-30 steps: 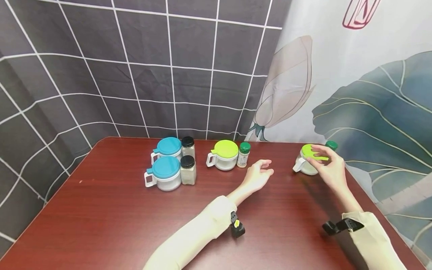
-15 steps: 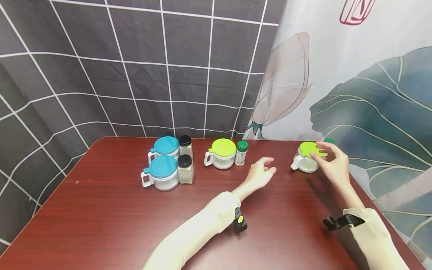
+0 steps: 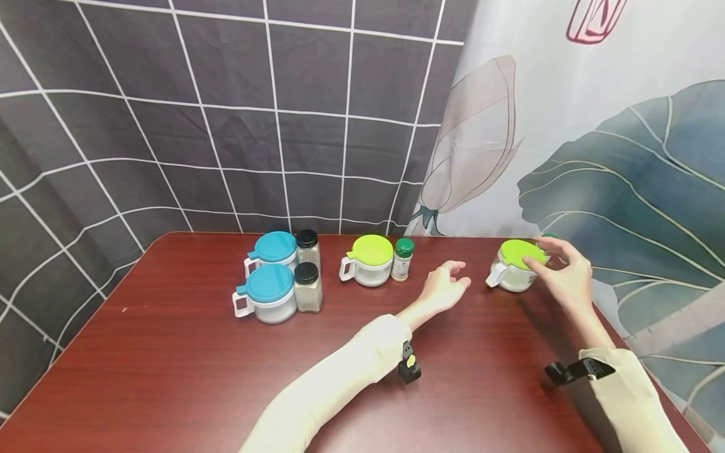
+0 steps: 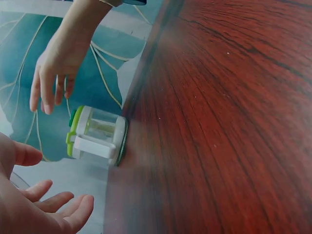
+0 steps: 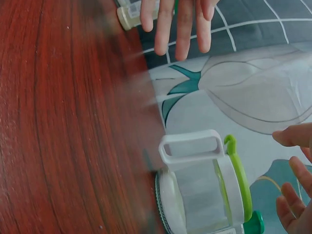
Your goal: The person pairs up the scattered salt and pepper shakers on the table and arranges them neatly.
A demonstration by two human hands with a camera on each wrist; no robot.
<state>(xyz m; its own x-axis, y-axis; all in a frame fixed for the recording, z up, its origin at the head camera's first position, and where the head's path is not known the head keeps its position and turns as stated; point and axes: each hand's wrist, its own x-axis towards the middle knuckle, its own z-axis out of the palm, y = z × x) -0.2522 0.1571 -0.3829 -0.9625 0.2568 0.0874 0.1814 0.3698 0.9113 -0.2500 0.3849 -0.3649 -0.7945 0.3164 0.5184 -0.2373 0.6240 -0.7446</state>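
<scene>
At the right of the table stands a seasoning jar with a lime-green lid and white handle. My right hand hovers beside and above its lid, thumb and fingers spread apart, with no contact visible in the right wrist view. Behind that jar, a shaker's dark green cap peeks out, mostly hidden. My left hand hangs over the table between this jar and a green-capped shaker, fingers relaxed, holding nothing. Left of that shaker sits a second lime-lidded jar.
Further left are two blue-lidded white jars, one behind the other, beside two black-capped glass bottles. A dark grid-patterned curtain and a floral curtain hang behind the reddish wooden table.
My right hand has shifted slightly right, away from the middle of the lime-green lid. My left hand has drifted a little to the right. The head view has turned slightly; the jars stay in place.
</scene>
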